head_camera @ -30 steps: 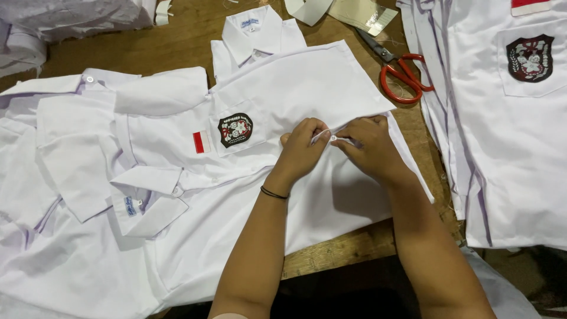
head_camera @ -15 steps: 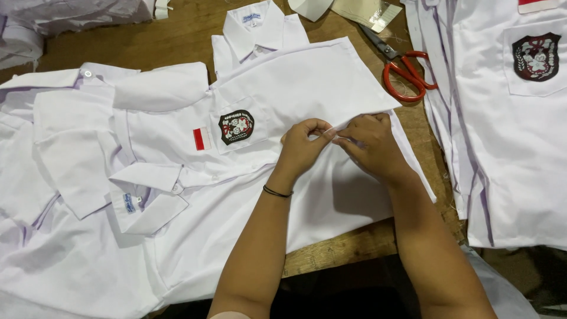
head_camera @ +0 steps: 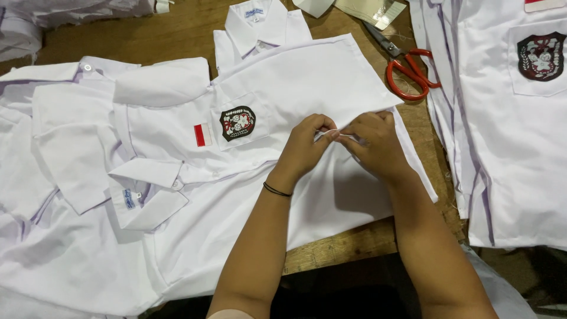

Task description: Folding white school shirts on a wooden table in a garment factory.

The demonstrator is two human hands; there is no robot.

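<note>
A white shirt [head_camera: 307,77] lies flat on the wooden table [head_camera: 348,245], with a round dark badge [head_camera: 237,123] on its chest pocket and a small red and white patch [head_camera: 202,134] beside it. My left hand [head_camera: 307,145] and my right hand [head_camera: 375,142] meet over the shirt's front edge, both pinching a thin fold of its white cloth between the fingertips. A thin black band [head_camera: 276,189] circles my left wrist.
Red-handled scissors [head_camera: 407,68] lie on the table just beyond my right hand. A second white shirt with a badge [head_camera: 540,56] lies at the right. More white shirts [head_camera: 65,136] are piled at the left, and another collar [head_camera: 257,18] shows at the top.
Both hands have stayed together on the shirt's edge, with only small finger movements. The view has shifted slightly.
</note>
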